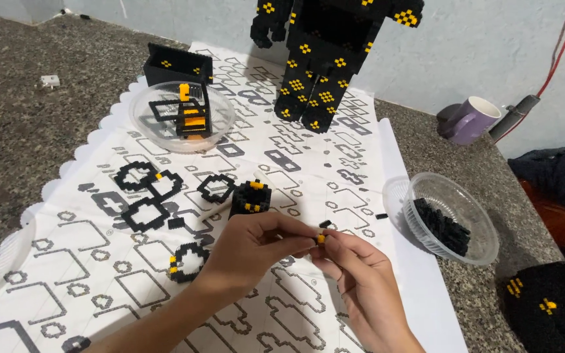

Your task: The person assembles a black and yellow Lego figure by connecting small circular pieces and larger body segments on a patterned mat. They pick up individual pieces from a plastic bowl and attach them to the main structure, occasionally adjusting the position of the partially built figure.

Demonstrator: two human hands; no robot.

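Hands meet at lower centre: left hand (250,252) and right hand (354,274) both pinching small black-yellow brick piece (321,238), mid-join. Next likely needs precise press. Beyond: black cube (250,198), bowl of black bricks (449,225) right, tall figure (325,59) top.

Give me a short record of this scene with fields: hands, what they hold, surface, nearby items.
left hand: pinches tiny yellow and black brick piece
right hand: pinches the same piece from the other side
surface: white printed sheet on speckled stone counter
just beyond hands: small black cube with yellow spots, black brick rings
right side: clear bowl of black bricks, purple mug
back: tall black and yellow brick figure
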